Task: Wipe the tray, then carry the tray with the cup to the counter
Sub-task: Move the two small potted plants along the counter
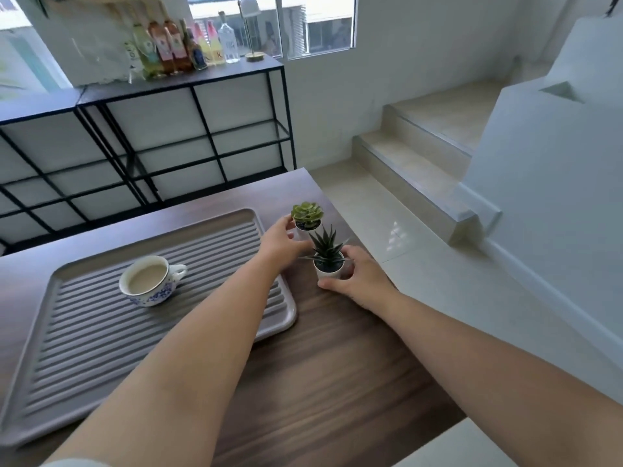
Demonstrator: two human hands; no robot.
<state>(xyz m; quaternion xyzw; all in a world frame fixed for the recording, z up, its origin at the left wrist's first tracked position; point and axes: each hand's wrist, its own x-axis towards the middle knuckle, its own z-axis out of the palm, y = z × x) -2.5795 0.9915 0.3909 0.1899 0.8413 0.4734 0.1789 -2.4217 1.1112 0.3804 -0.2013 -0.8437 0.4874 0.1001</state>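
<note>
Two small potted plants near the table's [337, 365] right edge, beside the tray [101, 348], are gripped. The rosette plant [306, 215] is held by the left hand [281, 246], the spiky plant [327, 256] by the right hand [360, 281]. The cup [148, 281] is left on the tray.

A grey ridged tray [101, 348] lies flat on the wooden worktop [337, 382]. On its far half stands an upright blue-patterned white cup [148, 281] of milky drink, handle pointing right.

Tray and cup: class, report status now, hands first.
Left hand holds rosette plant pot; right hand holds spiky plant pot. Tray on table, full cup on it. No cloth visible.
</note>
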